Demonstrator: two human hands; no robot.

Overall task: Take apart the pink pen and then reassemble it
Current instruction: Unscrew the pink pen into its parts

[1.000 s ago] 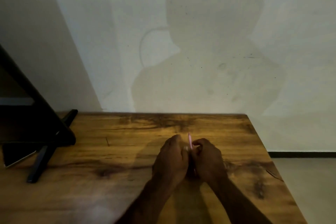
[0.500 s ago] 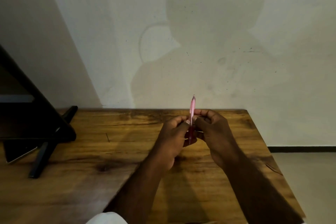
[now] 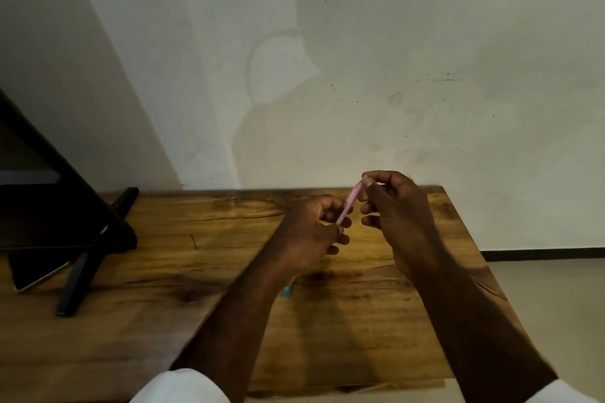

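The pink pen (image 3: 349, 204) is held in the air above the wooden table (image 3: 163, 304), tilted with its top end up and to the right. My left hand (image 3: 311, 232) grips its lower end. My right hand (image 3: 394, 206) pinches its upper end between thumb and forefinger. The pen's lower tip is hidden inside my left fingers. A small teal piece (image 3: 287, 291) lies on the table just beside my left wrist; I cannot tell what it is.
A black stand (image 3: 75, 232) with a dark slanted panel sits at the left end of the table, with a phone-like flat object (image 3: 36, 275) under it. The wall runs along the table's far edge. The table's right edge drops to the floor (image 3: 556, 304).
Both hands have risen from the table with the pen. The pen stood upright before; now it tilts to the right, and my right hand has slid up to its top end.
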